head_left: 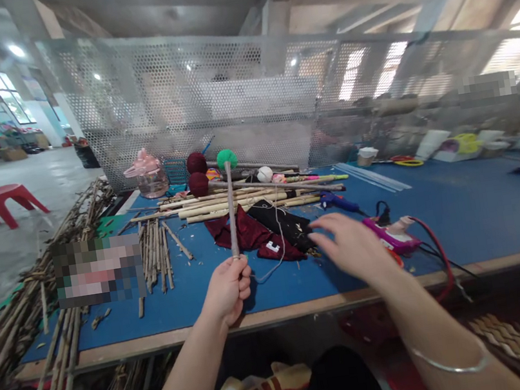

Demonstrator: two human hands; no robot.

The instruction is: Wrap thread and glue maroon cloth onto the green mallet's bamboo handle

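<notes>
My left hand (229,287) is closed around the lower end of a pale stick (231,209), which points up and away from me. At the stick's far end a green ball (226,158) shows; I cannot tell whether it is fixed there or lies behind. A thin light string (279,225) trails from near my left hand across the cloth. My right hand (348,244) has its fingers apart and holds nothing, beside a black cloth (280,219). Dark red cloth (246,231) lies under and beside the black one.
Several sticks (260,196) lie behind the cloth, with dark red yarn balls (198,184) and a pink-lidded jug (149,175). Cut twigs (155,253) lie left. A blue glue gun (339,201) and a purple device (396,236) with a red cord stand right. Perforated metal panels (187,101) back the table.
</notes>
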